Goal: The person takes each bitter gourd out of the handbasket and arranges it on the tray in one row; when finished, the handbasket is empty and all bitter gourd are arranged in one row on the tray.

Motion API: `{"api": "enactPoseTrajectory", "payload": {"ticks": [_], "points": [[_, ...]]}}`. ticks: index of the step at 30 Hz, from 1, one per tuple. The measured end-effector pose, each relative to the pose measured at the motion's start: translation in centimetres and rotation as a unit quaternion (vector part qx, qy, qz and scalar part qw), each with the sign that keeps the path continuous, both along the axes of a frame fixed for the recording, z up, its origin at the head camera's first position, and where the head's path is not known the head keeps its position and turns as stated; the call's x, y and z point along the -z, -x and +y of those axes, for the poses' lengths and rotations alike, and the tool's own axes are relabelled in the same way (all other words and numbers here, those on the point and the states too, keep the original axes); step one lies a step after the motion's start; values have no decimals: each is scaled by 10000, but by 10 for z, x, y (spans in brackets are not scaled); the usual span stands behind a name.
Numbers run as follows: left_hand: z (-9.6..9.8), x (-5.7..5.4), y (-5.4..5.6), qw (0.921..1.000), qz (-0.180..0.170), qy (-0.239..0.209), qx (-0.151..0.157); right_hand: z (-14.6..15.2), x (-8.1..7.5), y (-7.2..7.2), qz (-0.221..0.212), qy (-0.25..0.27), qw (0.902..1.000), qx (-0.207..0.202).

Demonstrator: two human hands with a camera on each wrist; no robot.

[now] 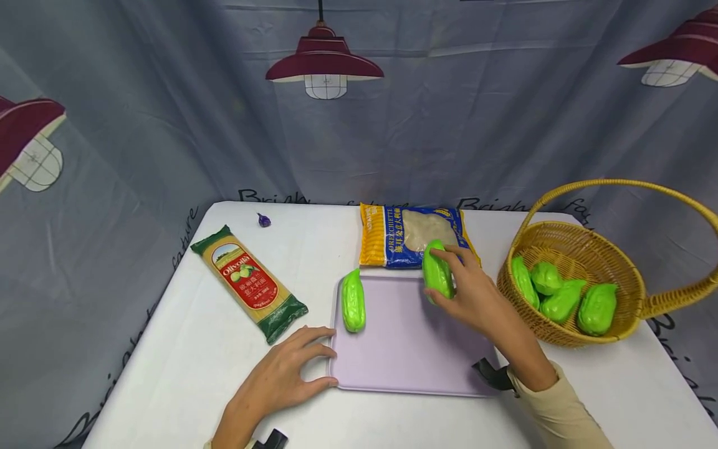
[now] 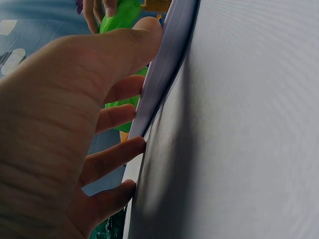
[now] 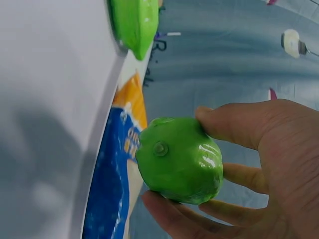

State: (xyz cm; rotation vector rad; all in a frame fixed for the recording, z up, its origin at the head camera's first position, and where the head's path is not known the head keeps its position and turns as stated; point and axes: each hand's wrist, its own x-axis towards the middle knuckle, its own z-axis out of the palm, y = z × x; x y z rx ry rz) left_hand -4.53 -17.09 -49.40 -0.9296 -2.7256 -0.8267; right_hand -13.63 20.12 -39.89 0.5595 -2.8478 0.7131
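My right hand (image 1: pixel 471 290) pinches a glossy green bitter melon (image 1: pixel 437 271) between thumb and fingers, above the back edge of the lilac tray (image 1: pixel 415 349). In the right wrist view the rounded end of that held bitter melon (image 3: pixel 179 159) faces the camera. A second bitter melon (image 1: pixel 353 301) lies lengthwise on the tray's left side. At the tray's left edge rests my left hand (image 1: pixel 283 371), its spread fingers and thumb touching the rim. The left wrist view shows the fingertips (image 2: pixel 127 147) along that rim, with nothing grasped.
On the right stands a yellow wicker basket (image 1: pixel 634 274) with a tall handle and several green vegetables inside. A blue and yellow pasta bag (image 1: pixel 392 237) lies behind the tray. A spaghetti packet (image 1: pixel 249 280) lies at the left, and a small purple object (image 1: pixel 263 220) near the back.
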Motion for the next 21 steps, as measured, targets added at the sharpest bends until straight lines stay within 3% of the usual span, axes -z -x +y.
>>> {"api": "enactPoseTrajectory", "payload": {"ticks": [12, 21], "points": [[0, 0, 2, 9999, 63, -84, 4, -37, 9, 8, -407, 9, 9991, -121], [0, 0, 0, 10000, 0, -2, -22, -52, 25, 3, -541, 145, 9978, -367]]}}
